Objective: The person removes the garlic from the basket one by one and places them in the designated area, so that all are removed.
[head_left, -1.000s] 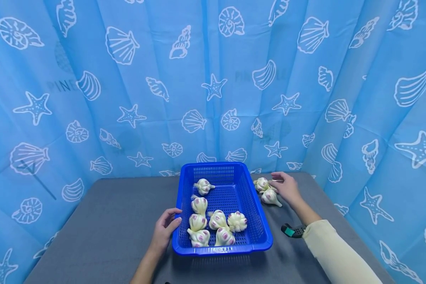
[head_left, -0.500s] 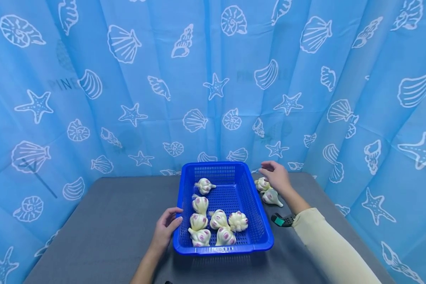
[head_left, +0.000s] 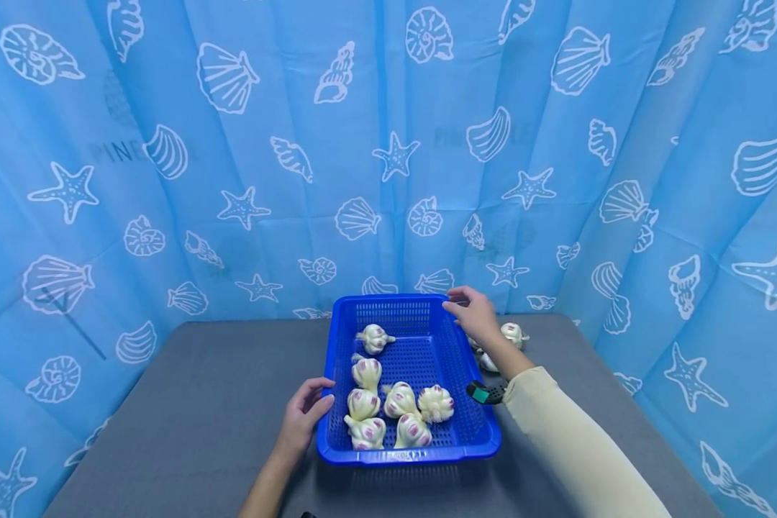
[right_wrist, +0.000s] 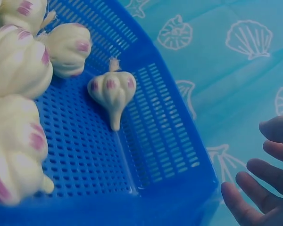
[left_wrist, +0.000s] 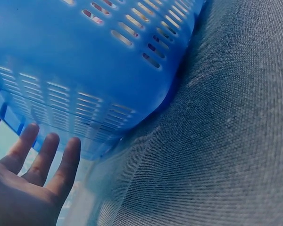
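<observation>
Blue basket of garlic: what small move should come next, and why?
Perhaps lower the right grip to the farthest garlic bulb inside the blue basket: the grip looks empty near the basket's far right corner, and that bulb lies apart from others.

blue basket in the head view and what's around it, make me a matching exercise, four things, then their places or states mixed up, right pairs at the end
Column A
1. left hand
2. right hand
3. basket
4. curtain

Column B
a. hanging, with a white printed pattern
b. by the basket's far right corner
c. with garlic bulbs inside
d. at the basket's left side

Right pairs: 1-d, 2-b, 3-c, 4-a
</observation>
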Available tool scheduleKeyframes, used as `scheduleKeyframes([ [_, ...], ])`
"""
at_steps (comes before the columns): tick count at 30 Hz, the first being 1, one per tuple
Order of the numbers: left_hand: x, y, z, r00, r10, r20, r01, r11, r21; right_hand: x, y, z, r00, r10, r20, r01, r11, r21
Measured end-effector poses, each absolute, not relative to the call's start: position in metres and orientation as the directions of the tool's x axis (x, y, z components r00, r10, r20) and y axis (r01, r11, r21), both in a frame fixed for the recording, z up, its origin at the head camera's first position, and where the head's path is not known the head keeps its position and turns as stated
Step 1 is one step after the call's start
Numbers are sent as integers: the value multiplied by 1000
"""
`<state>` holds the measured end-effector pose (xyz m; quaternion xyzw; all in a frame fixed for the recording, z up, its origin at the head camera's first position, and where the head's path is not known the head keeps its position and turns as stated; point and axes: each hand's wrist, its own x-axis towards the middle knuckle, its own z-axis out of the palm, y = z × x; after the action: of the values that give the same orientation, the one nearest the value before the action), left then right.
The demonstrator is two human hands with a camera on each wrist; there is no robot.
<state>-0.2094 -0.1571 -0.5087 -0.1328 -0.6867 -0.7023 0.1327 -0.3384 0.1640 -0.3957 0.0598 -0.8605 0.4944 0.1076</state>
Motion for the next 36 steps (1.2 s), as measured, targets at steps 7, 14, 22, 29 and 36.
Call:
scheduleKeyframes([
  [7, -210, -158, -508, -937, -15, 348, 348, -5, 937, -347, 146, -404, -970, -47, 240, -230, 512, -828],
  [14, -209, -156, -506, -933, -27, 358, 358, -14, 934, -351, 125, -413, -970, -109, 218, -241, 553, -798],
  [22, -210, -156, -507, -926, -17, 378, 378, -58, 924, -347, 103, -421, -978, -173, 114, -193, 564, -803],
  [29, -210, -155, -507, -929, -11, 370, 370, -50, 928, -344, 89, -427, -970, -240, 33, -167, 561, -811],
  [36, -209, -156, -506, -931, -9, 365, 365, -47, 930, -339, 77, -429, -934, -357, 17, -218, 533, -818],
])
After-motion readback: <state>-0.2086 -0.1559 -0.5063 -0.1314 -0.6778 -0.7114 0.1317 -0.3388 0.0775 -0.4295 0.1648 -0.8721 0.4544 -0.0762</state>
